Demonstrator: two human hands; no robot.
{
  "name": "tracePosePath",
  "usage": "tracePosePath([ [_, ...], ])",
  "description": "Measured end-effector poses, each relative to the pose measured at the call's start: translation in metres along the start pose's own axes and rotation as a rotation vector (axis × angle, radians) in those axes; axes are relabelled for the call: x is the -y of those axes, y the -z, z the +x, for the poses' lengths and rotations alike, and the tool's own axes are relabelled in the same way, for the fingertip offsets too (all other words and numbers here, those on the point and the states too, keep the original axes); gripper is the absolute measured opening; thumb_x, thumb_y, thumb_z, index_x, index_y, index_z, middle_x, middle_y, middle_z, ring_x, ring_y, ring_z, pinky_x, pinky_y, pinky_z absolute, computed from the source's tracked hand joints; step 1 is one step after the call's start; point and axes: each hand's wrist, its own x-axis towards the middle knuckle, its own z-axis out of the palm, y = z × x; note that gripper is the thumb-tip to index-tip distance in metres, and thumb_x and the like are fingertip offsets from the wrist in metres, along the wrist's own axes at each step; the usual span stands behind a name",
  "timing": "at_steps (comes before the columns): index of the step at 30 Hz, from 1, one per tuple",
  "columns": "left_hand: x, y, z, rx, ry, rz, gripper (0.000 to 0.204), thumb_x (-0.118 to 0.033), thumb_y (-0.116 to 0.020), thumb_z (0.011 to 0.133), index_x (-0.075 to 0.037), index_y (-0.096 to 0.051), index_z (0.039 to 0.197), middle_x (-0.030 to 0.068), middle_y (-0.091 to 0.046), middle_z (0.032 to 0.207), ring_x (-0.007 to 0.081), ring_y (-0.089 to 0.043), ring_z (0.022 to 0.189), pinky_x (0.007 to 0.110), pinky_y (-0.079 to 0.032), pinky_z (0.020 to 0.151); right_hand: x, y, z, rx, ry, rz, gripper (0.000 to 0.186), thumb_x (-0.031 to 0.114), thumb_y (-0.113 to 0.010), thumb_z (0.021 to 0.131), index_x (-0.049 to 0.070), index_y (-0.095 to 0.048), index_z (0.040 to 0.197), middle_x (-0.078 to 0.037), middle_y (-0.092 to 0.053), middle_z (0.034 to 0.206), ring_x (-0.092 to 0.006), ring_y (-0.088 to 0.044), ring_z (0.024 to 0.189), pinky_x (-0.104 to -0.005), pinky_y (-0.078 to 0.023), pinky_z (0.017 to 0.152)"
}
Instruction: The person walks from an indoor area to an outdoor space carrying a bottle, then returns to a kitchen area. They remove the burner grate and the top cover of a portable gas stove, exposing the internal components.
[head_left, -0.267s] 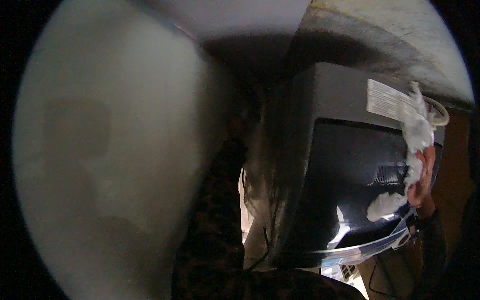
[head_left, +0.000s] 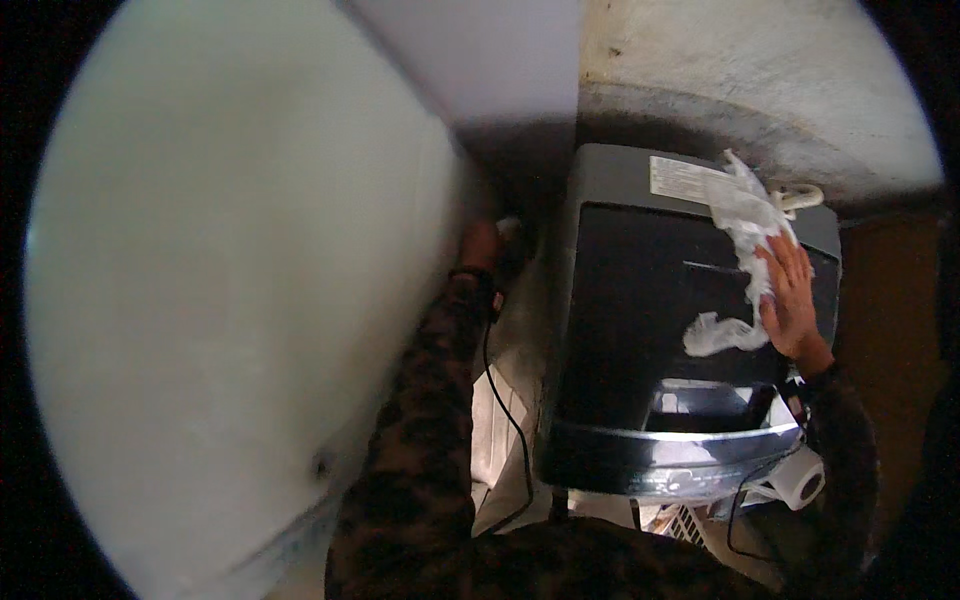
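Note:
My left hand (head_left: 482, 245) reaches into the dark gap between a pale panel (head_left: 230, 260) and a grey-and-black top-lid appliance (head_left: 650, 300), beside a small whitish thing (head_left: 508, 226) too dim to make out. Its fingers are mostly hidden. My right hand (head_left: 790, 295) lies with fingers outstretched on a crumpled white cloth or plastic sheet (head_left: 738, 205), which stretches across the appliance's black lid and grey rear edge. A white label (head_left: 678, 178) is on that rear edge.
Behind are a lilac wall (head_left: 500, 60) and a stained plaster wall (head_left: 750, 50). A pale hose (head_left: 800, 195) loops behind the appliance, beside a brown panel (head_left: 890, 320). A black cord (head_left: 522, 440) hangs in the gap; a white roll (head_left: 800, 478) and slotted plastic (head_left: 685, 525) are below.
The view has shifted, so the appliance now appears smaller and further left, with more visible beneath it. My left wrist shows more clearly. My right hand still rests on the white material.

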Motion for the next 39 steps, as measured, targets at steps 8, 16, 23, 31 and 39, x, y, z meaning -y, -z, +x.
tracePosePath([
  [8, -0.107, 0.178, -0.049, -0.044, -0.017, 0.128, 0.026, -0.023, -0.069, 0.082, 0.002, -0.068, 0.089, 0.0266, -0.067, 0.096, 0.0474, -0.064, 0.091, 0.054, -0.051, 0.078, -0.001, 0.005, -0.015, -0.050, 0.052, -0.002, 0.062, 0.023, -0.053, 0.093, 0.010, -0.036, 0.151, -0.015, -0.028, 0.159, -0.0352, -0.020, 0.150, -0.0534, -0.014, 0.120],
  [16, -0.194, 0.316, -0.126, -0.333, -0.280, 0.107, 0.029, -0.027, -0.069, 0.082, 0.001, -0.063, 0.087, 0.0221, -0.064, 0.093, 0.0426, -0.061, 0.090, 0.051, -0.049, 0.079, 0.024, 0.045, -0.012, -0.082, 0.007, -0.191, 0.055, 0.033, -0.066, 0.089, 0.020, -0.053, 0.140, -0.007, -0.032, 0.157, -0.0300, -0.028, 0.146, -0.0718, -0.018, 0.111],
  [23, -0.276, 0.417, -0.234, -0.349, -0.452, -0.002, 0.026, -0.024, -0.073, 0.082, 0.000, -0.063, 0.088, 0.0156, -0.062, 0.084, 0.0325, -0.060, 0.076, 0.042, -0.048, 0.068, 0.071, 0.111, -0.028, -0.430, -0.045, -0.123, 0.034, 0.027, -0.075, 0.080, 0.014, -0.071, 0.111, -0.007, -0.056, 0.126, -0.0309, -0.051, 0.121, -0.0553, -0.040, 0.098],
  [31, -0.339, 0.456, -0.327, -0.211, -0.629, -0.162, 0.020, -0.016, -0.073, 0.085, 0.000, -0.066, 0.095, 0.0085, -0.059, 0.080, 0.0166, -0.054, 0.066, 0.032, -0.045, 0.061, 0.198, 0.143, -0.057, -0.108, 0.346, 1.016, 0.058, 0.022, -0.079, 0.085, 0.004, -0.053, 0.134, -0.014, -0.060, 0.129, -0.0221, -0.059, 0.113, -0.0396, -0.049, 0.097],
  [39, -0.347, 0.440, -0.327, 0.191, -0.575, -0.686, 0.029, -0.011, -0.068, 0.091, -0.003, -0.064, 0.119, 0.0036, -0.066, 0.096, 0.0102, -0.059, 0.078, 0.027, -0.050, 0.070, 0.230, 0.137, -0.098, 0.130, 0.287, 1.423, 0.043, 0.010, -0.072, 0.092, 0.003, -0.055, 0.131, -0.006, -0.066, 0.118, -0.0142, -0.062, 0.107, -0.0339, -0.053, 0.093],
])
